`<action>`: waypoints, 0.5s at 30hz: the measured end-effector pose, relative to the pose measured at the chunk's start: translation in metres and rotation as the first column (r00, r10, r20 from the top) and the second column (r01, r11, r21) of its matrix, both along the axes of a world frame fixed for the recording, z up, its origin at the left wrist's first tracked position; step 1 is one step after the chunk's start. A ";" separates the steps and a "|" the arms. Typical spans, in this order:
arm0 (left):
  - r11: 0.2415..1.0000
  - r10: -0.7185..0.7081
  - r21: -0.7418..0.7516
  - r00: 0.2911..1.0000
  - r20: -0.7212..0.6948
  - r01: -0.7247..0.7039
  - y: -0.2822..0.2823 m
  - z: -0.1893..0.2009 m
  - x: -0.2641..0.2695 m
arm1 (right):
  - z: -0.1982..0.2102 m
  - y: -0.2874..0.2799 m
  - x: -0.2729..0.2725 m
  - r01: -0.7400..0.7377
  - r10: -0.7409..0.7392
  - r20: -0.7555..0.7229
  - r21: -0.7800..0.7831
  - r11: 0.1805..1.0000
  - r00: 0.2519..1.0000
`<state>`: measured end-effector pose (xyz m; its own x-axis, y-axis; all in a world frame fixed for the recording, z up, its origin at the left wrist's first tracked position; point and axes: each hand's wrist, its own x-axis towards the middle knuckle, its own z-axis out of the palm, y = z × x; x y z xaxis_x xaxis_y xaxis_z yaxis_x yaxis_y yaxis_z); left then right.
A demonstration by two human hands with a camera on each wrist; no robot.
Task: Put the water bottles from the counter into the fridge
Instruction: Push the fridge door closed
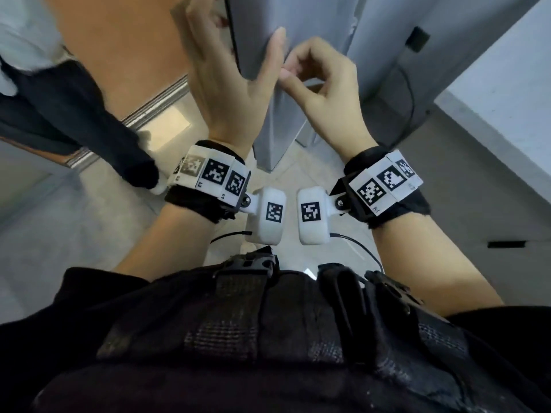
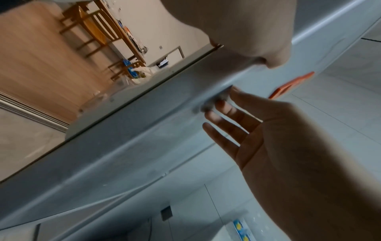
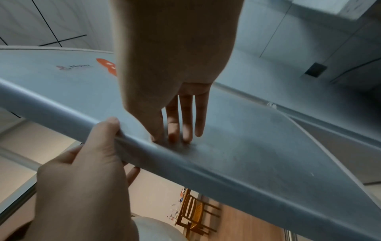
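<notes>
A grey fridge door [image 1: 322,19] stands straight ahead of me. My left hand [image 1: 226,70] grips its left edge, thumb on the front face and fingers curled behind, as the right wrist view also shows for this left hand [image 3: 86,171]. My right hand [image 1: 316,84] holds nothing; its fingertips [image 3: 175,135] press on the door face [image 3: 247,154] beside the left thumb. The left wrist view shows the right hand [image 2: 268,130] touching the door [image 2: 144,138]. No water bottle shows clearly; a blurred blue and yellow label [image 2: 240,228] sits at the bottom edge.
Another person's dark trouser leg [image 1: 59,99] stands close on my left, before an orange-brown wooden panel [image 1: 119,40]. A pale counter [image 1: 492,99] runs along the right, with a black plug and cord [image 1: 417,40] on the wall. Wooden chairs [image 3: 195,216] stand in the room beyond.
</notes>
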<state>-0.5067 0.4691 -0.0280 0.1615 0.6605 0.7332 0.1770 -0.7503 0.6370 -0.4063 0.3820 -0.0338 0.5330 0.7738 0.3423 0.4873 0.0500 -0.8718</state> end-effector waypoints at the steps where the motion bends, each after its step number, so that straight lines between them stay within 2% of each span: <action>1: 1.000 0.002 -0.014 1.000 -0.006 -0.002 0.016 -0.001 -0.006 | -0.001 0.017 -0.004 -0.006 0.006 -0.004 -0.001 1.000 1.000; 8: 0.992 0.010 -0.122 0.989 -0.146 -0.028 0.127 -0.017 -0.033 | -0.008 0.130 -0.012 -0.025 0.025 -0.003 -0.019 1.000 1.000; 15: 0.985 0.017 -0.167 0.988 -0.152 -0.043 0.239 -0.021 -0.022 | -0.013 0.239 0.004 -0.071 0.070 -0.019 -0.071 0.995 0.997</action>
